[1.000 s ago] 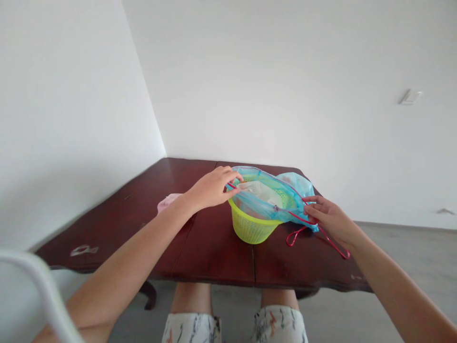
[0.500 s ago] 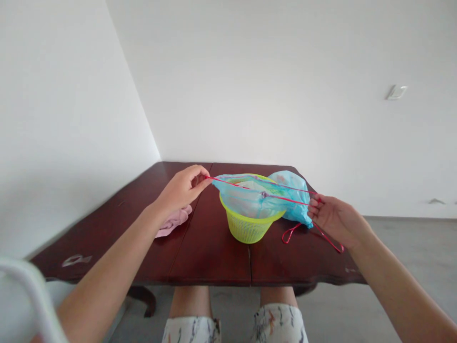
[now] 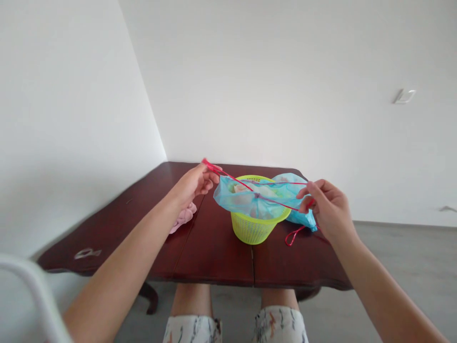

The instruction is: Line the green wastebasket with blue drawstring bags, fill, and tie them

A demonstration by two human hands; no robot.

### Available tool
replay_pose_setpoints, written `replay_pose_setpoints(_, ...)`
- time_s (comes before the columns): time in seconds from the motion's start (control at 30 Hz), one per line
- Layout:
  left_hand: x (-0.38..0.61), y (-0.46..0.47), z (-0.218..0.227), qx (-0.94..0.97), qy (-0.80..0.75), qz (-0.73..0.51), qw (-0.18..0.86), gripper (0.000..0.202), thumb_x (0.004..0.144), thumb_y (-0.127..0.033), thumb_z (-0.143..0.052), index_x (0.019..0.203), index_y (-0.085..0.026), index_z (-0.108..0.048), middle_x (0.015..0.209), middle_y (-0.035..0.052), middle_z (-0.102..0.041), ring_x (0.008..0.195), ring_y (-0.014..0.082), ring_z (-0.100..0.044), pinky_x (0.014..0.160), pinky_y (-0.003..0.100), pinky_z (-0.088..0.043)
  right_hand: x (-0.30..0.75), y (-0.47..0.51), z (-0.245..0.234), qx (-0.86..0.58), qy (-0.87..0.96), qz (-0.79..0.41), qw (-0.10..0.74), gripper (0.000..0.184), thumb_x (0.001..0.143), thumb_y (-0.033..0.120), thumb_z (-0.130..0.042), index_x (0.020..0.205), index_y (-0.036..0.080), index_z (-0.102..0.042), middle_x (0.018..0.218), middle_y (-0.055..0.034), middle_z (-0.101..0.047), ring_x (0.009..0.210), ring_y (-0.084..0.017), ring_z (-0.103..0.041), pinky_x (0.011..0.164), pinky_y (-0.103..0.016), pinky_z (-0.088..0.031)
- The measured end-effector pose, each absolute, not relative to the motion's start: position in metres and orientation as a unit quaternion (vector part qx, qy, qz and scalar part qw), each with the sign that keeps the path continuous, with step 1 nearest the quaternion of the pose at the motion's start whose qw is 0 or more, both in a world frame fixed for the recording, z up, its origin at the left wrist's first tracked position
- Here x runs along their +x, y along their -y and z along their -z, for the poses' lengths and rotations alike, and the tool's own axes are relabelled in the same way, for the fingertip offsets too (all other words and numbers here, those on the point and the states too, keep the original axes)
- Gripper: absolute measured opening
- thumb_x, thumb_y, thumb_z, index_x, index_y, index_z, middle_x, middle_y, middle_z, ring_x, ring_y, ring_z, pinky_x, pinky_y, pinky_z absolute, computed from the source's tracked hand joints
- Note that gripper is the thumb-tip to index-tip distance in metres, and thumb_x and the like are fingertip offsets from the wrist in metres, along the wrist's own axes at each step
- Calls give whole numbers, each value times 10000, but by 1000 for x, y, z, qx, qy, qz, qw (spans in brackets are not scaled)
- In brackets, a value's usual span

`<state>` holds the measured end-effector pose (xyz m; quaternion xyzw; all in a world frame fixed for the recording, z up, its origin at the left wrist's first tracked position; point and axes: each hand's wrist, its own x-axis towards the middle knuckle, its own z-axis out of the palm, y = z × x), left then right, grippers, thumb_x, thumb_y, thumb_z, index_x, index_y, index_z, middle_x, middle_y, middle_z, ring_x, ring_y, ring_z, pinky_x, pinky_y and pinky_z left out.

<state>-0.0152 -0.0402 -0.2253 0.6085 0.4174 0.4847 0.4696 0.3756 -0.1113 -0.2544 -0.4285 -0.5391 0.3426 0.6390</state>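
Observation:
A yellow-green plastic basket (image 3: pixel 254 231) stands on the dark red table. A translucent blue drawstring bag (image 3: pixel 235 202) lines it and hangs over its front rim, with pale contents showing inside. My left hand (image 3: pixel 200 182) is closed on a loop of the red drawstring (image 3: pixel 238 181) at the bag's left side. On the right, my right hand (image 3: pixel 326 202) is closed on the other end of the drawstring, whose strands stretch across the bag's mouth. Behind my right hand sits a second blue bag (image 3: pixel 302 219), its red cord loop (image 3: pixel 292 237) lying on the table.
A folded pink cloth (image 3: pixel 184 216) lies left of the basket, partly hidden by my left forearm. The wooden table (image 3: pixel 217 257) reaches back to white walls. A white curved bar (image 3: pixel 32 281) is at lower left, and a small transparent item (image 3: pixel 87 253) lies at the table's left front.
My left hand has turned and lifted the red loop higher. My right hand has turned and come slightly inward and up. The bag's mouth looks wider in front.

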Motion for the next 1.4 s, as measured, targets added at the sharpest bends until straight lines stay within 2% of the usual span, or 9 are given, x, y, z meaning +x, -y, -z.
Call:
replay_pose_setpoints(0.1,-8,42,203,678,-432,-362,473,845,976,-1013,-527,967,-222,-824,822,85,-752,585,181,-491,529,320,-331,363,112,245,-487,641,-207,556,545,1018,786,-851,919,284,-664,863,-71,-823,579,-212,-706,542,-349,-507)
replay_pose_setpoints(0.27,2,43,167,770,-472,-358,236,857,1095,-937,-431,822,-238,-845,813,94,-780,718,263,-627,668,368,-449,344,108,212,-447,771,48,450,204,1178,430,-685,1060,269,-724,945,-77,-789,818,-260,-737,743,-395,-518)
replay_pose_setpoints(0.43,11,48,137,769,-538,-337,78,823,1139,-854,-494,669,-237,-768,647,93,-689,691,301,-641,740,402,-439,324,103,177,-392,814,126,410,150,1171,294,-645,1039,251,-702,1032,-92,-752,921,-275,-688,817,-413,-481)
replay_pose_setpoints(0.57,27,47,126,797,-454,-366,158,805,1205,-720,-466,665,-213,-780,791,109,-790,836,295,-723,894,407,-529,313,92,165,-362,821,86,433,175,1164,302,-677,999,249,-696,1000,-75,-740,879,-250,-672,789,-403,-469)
replay_pose_setpoints(0.7,52,38,141,711,-298,-471,428,597,1149,-646,-672,768,-197,-769,998,129,-867,1021,282,-784,1051,417,-595,304,83,161,-336,825,79,447,242,1179,334,-679,952,253,-661,946,-58,-708,855,-237,-643,790,-406,-454)
replay_pose_setpoints(0.9,78,29,169,449,-216,-499,709,258,1118,-301,-682,874,-215,-670,751,8,-696,713,166,-721,903,343,-665,300,73,161,-283,844,28,454,254,1187,335,-670,947,257,-644,945,-43,-697,861,-222,-640,804,-402,-486)
replay_pose_setpoints(1.0,80,30,173,449,-203,-509,706,42,976,-177,-704,946,-202,-690,710,-53,-550,572,114,-539,798,307,-643,301,71,159,-289,833,8,472,275,1184,350,-669,926,258,-641,908,-35,-689,833,-217,-629,799,-400,-492)
replay_pose_setpoints(1.17,86,42,181,667,-222,-485,520,457,724,-121,-840,1148,-230,-709,918,-47,-601,665,108,-483,665,279,-473,301,75,149,-260,843,32,471,238,1173,276,-638,937,252,-661,954,-50,-689,892,-230,-646,822,-412,-479)
replay_pose_setpoints(1.4,106,46,188,787,-172,-471,358,224,1025,-428,-810,1006,-224,-720,975,50,-740,927,220,-660,864,358,-546,290,81,135,-260,864,55,427,265,1207,337,-616,963,252,-673,1052,-82,-728,1011,-269,-664,944,-466,-479)
